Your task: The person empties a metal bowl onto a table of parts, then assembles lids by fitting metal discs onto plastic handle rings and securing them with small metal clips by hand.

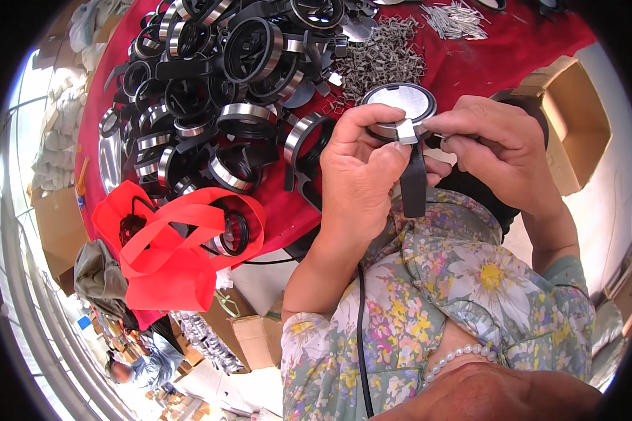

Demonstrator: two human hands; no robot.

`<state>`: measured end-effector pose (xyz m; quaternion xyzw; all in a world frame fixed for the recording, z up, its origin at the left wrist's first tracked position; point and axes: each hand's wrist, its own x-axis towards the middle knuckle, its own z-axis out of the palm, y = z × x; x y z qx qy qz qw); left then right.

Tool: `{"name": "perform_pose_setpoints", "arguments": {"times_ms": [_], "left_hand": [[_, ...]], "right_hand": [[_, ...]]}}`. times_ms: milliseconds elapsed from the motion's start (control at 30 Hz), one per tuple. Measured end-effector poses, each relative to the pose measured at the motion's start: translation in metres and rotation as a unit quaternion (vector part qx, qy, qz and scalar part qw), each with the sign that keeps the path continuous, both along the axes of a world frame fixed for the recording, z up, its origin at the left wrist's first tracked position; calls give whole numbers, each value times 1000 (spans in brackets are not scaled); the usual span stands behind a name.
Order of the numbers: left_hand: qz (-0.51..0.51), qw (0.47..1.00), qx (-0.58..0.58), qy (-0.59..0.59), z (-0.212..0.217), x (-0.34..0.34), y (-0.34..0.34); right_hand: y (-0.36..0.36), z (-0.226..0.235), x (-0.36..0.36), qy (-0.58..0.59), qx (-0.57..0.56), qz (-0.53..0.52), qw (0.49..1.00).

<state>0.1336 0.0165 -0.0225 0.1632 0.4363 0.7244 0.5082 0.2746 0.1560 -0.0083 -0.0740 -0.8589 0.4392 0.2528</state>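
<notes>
- Your left grip [361, 161]: clasping handled disc [406, 103], tab [406, 131] by thumb.
- Your right grip [502, 144]: at disc's right edge; you cannot tell whether holding.
- Metal bits [386, 59]: beyond left grip.

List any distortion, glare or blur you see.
Head view: the window wall bows and washes out near the left rim; head view: the small metal clip catches a whitish highlight; head view: the distant person has a smeared head.
</notes>
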Motion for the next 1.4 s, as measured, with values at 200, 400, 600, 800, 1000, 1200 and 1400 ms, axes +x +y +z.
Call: {"name": "perform_pose_setpoints", "arguments": {"times_ms": [200, 400, 600, 800, 1000, 1200, 1400], "left_hand": [[-2, 1000, 7, -6, 0, -3, 1], [-17, 998, 21, -60, -1, -5, 3], [-28, 990, 28, -139, 0, -6, 4], [-35, 986, 34, -162, -4, -8, 4], [-33, 985, 26, -166, -5, -8, 5], [-7, 989, 3, -146, -2, 0, 6], [-13, 992, 8, -127, -5, 2, 6]], "right_hand": [[-16, 8, 5, -3, -329, -63, 942], [-12, -11, -8, 160, -272, -12, 949], [-12, -27, -17, 162, -134, -69, 975], [-13, -32, -17, 149, -117, -81, 979], [-15, -30, -15, 136, -90, -87, 983], [-14, -20, -13, 107, 23, -115, 987], [-16, -20, -14, 89, 16, -117, 989]]}}
